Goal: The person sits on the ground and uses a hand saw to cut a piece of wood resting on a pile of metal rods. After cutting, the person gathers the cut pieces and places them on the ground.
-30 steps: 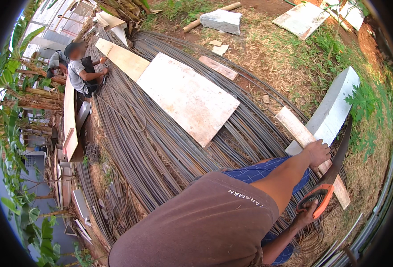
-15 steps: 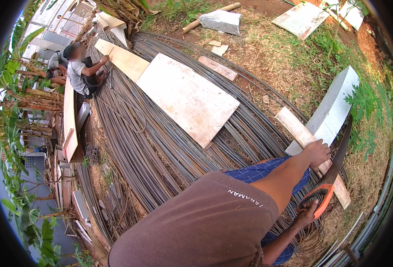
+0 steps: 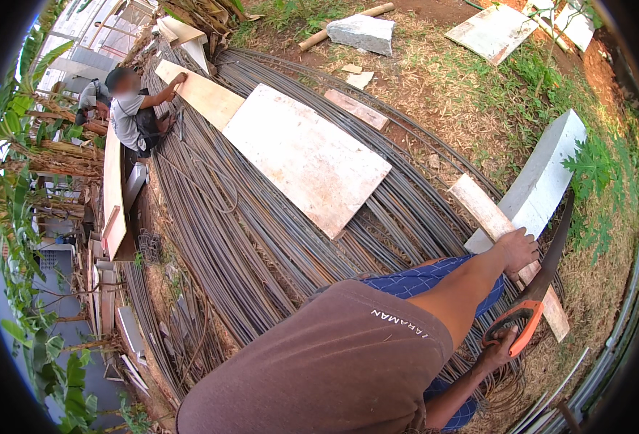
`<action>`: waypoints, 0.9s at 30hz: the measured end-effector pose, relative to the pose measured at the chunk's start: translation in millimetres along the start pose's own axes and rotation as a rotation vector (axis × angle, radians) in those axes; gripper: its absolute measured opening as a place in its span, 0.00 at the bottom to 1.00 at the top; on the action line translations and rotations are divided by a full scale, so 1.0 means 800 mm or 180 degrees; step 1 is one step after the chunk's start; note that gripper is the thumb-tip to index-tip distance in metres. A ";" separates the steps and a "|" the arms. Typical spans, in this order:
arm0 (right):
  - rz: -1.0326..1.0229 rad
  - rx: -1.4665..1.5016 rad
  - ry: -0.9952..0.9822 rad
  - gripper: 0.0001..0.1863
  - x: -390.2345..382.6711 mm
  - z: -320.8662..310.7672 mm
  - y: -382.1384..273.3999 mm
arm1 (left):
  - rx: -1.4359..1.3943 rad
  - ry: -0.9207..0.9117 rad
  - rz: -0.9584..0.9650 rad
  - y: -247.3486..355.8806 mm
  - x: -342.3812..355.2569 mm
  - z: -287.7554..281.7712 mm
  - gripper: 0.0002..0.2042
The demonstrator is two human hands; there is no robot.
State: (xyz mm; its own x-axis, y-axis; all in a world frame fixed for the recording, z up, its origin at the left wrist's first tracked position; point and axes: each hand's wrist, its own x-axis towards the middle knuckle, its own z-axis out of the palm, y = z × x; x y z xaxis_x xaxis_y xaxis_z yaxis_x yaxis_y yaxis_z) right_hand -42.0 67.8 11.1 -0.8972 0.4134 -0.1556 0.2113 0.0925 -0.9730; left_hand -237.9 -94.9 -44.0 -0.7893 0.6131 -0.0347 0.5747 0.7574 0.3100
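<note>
A narrow wooden plank (image 3: pixel 478 207) lies slantwise at the right, across a long pale grey block (image 3: pixel 540 181). My left hand (image 3: pixel 516 251) presses down on the plank, fingers wrapped over its edge. My right hand (image 3: pixel 498 349) grips a handsaw (image 3: pixel 523 318) by its orange and black handle. The dark saw blade (image 3: pixel 552 257) crosses the plank just beyond my left hand and points toward the far end of the block. Whether its teeth are sunk into the wood, I cannot tell.
Long steel bars (image 3: pixel 261 217) spread across the ground beside me. A white-stained board (image 3: pixel 305 159) and a tan board (image 3: pixel 203 94) lie over them. A co-worker (image 3: pixel 128 116) crouches at the upper left, a hand on the tan board. A leafy plant (image 3: pixel 594 170) grows by the block.
The co-worker's hand has shifted slightly along the tan board, and their body has leaned a little. My hands, the saw and the plank look almost unmoved.
</note>
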 end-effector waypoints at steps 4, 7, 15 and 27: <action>0.0140 0.0080 -0.0101 0.20 0.005 -0.013 0.013 | -0.0013 -0.0028 0.0016 0.001 0.001 -0.001 0.38; 0.0197 0.0132 -0.0181 0.20 0.004 -0.015 0.013 | -0.0018 -0.0030 0.0018 -0.001 0.001 0.000 0.38; -0.0011 0.0034 0.0014 0.20 -0.002 0.003 -0.002 | -0.0024 0.0015 0.0014 0.001 0.001 0.000 0.37; 0.0148 0.0058 -0.0089 0.20 0.002 -0.009 0.007 | -0.0039 0.0001 0.0030 0.001 -0.001 -0.003 0.36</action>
State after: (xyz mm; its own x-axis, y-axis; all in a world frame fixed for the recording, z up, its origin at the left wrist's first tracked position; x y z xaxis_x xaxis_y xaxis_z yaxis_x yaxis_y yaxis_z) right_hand -39.4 75.5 7.0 -0.8971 0.3914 -0.2051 0.2462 0.0573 -0.9675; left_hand -237.5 -95.1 -41.4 -0.7840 0.6200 -0.0315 0.5792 0.7488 0.3221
